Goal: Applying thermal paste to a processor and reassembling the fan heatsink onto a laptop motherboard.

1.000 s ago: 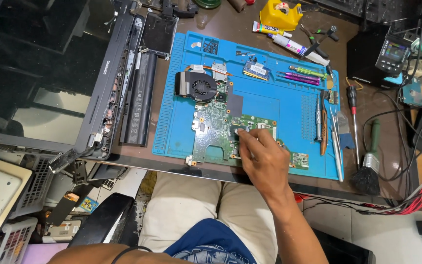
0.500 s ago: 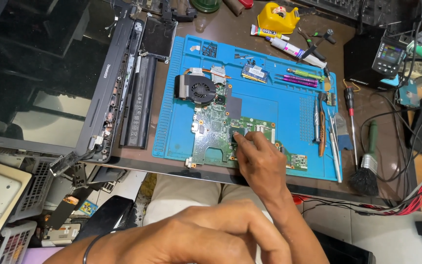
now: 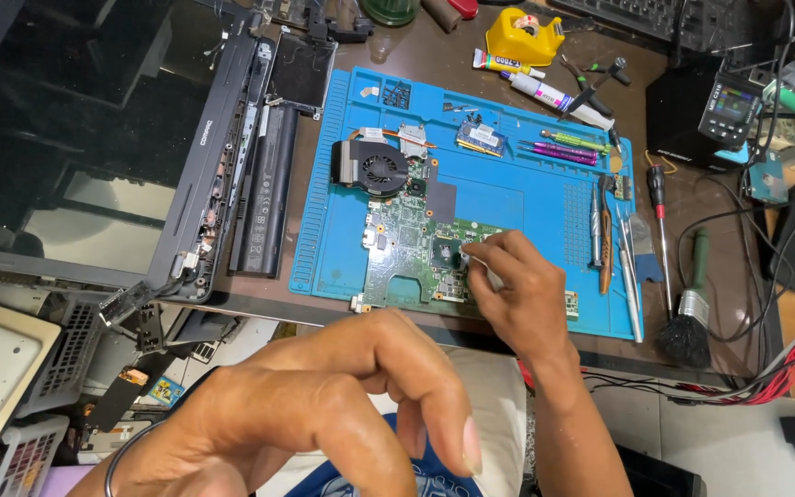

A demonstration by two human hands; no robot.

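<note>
Head view, looking down: right hand (image 3: 517, 290) pressed onto a green circuit board (image 3: 416, 244), fingers bunched and pinching something small and pale against the board near a dark square chip (image 3: 446, 253); what exactly is pinched, too small to tell. Left hand (image 3: 342, 405) raised close to the camera, well nearer than the board, fingers curled loosely downward and grasping nothing, a thin bangle (image 3: 126, 451) around the wrist. Circuit board lying flat on a blue work mat (image 3: 526, 207), directly under the right hand and beyond the left hand's fingertips. Attached at the board's far end, a round black cooling fan (image 3: 372, 170) with a copper heat pipe, further from both hands. Just right of the right hand, 1 row of slim tools: tweezers and drivers (image 3: 604, 235) lying along the mat's edge, a red-handled screwdriver (image 3: 660, 207) beyond them on the brown surface (image 3: 710, 230), and a black brush (image 3: 687, 336) near the right wrist. Far side of the mat from the hands: purple and green pens (image 3: 568, 147), a small memory module (image 3: 482, 138), a glue tube (image 3: 545, 87), a yellow tape dispenser (image 3: 526, 37). Left of the hands, off the mat: a long black battery (image 3: 264, 189) beside an opened dark laptop shell (image 3: 218, 156). Far right of the right hand: a black box with a lit display (image 3: 706, 110) and tangled cables.
</note>
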